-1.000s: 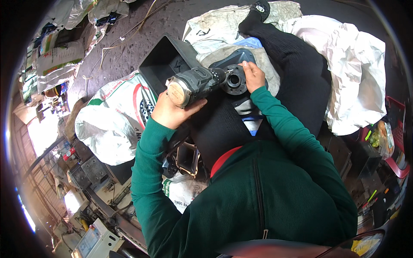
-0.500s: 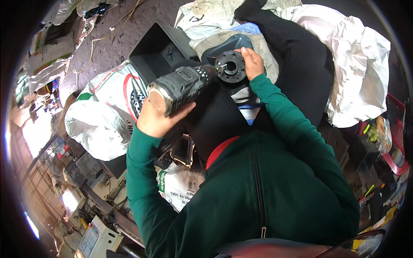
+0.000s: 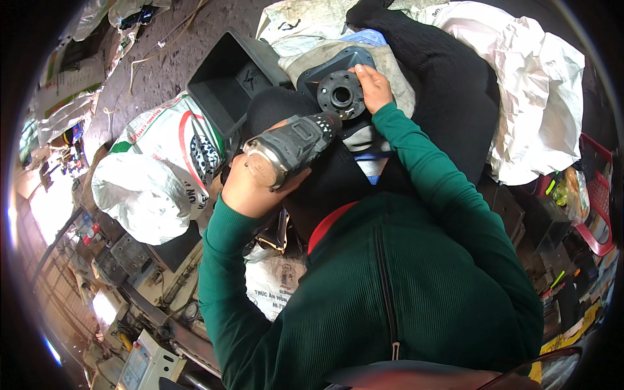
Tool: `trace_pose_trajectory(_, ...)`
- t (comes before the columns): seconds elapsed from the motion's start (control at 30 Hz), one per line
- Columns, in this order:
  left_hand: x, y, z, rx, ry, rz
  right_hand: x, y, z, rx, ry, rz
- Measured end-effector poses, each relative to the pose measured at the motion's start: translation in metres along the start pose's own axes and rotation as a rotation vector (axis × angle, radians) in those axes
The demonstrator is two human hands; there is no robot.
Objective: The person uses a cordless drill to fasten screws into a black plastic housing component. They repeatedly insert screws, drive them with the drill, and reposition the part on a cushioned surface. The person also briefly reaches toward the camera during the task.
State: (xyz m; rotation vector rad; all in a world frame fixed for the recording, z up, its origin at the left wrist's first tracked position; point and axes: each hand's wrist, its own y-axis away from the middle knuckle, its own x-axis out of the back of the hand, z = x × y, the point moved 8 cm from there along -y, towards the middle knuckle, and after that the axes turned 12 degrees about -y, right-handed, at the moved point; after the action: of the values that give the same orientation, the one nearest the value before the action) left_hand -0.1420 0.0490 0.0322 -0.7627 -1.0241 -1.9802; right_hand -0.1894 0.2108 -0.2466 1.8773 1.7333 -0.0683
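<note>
A grey and black cordless drill (image 3: 296, 144) lies in my left hand (image 3: 249, 190), whose fingers are wrapped round its handle. The drill's nose points right and meets the lower rim of a round black flange (image 3: 353, 110). Several small holes ring the flange, and a larger one is at its centre. My right hand (image 3: 372, 88) is closed on the flange's upper right edge, thumb and fingers at the rim. The flange is on a dark grey squarish piece with a flared rim (image 3: 313, 77), over my lap. The drill's tip is too small to make out.
A black open bin (image 3: 218, 96) is tilted left of the flange. White sacks lie at the left (image 3: 146, 188) and right (image 3: 536, 97). A red plastic chair (image 3: 595, 221) stands far right. Metal machinery and a pale control box (image 3: 149, 364) fill the lower left.
My left hand has carried the drill round from the flange's left side to its lower edge. My right hand keeps its hold on the flange. The whole view has shifted slightly.
</note>
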Motion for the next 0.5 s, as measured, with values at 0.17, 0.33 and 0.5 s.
trace_pose_trajectory(0.17,-0.003,-0.02,0.01,0.06,0.103,-0.027,-0.002,0.001,-0.005,0.025,0.013,0.004)
trace_pose_trajectory(0.33,-0.01,-0.038,0.016,0.131,0.084,-0.143,-0.003,0.002,-0.009,0.046,0.063,0.027)
trace_pose_trajectory(0.5,-0.006,-0.061,0.034,0.013,-0.075,-0.171,-0.003,0.002,-0.014,0.06,0.135,0.044)
